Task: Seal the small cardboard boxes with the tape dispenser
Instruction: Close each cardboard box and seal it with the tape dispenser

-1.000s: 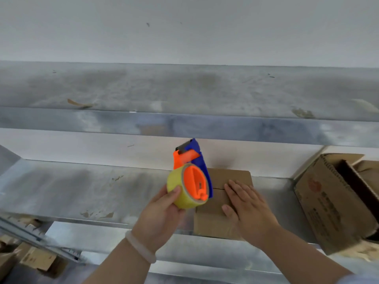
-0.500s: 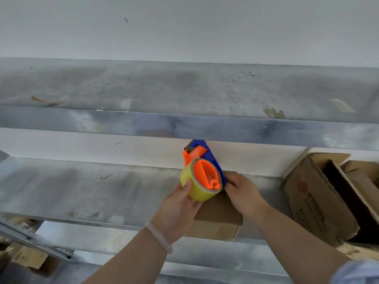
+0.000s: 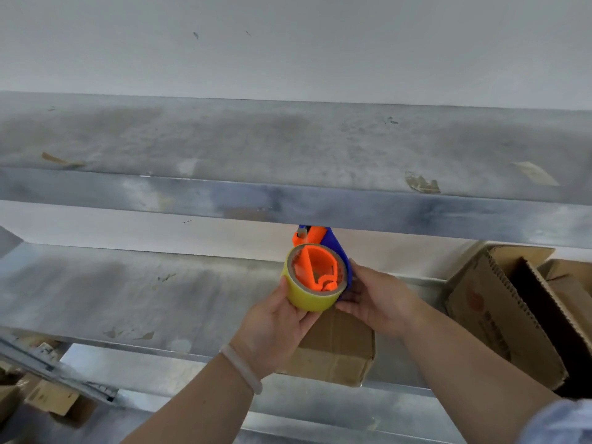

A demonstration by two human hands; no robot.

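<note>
While the tape dispenser [image 3: 315,277] points upward and away, the left hand [image 3: 275,331] grips its roll and the right hand [image 3: 374,299] pinches its frame.

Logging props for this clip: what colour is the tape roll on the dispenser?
Yellow tape roll, around an orange hub; head view.

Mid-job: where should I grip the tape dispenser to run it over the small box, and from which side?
Probably the yellow roll of the tape dispenser, from the near left, as the left hand wraps it. Its curved face is bare there; the blue plate closes the right side, where the right hand pinches it, and the cutter end points away toward the wall.
</note>
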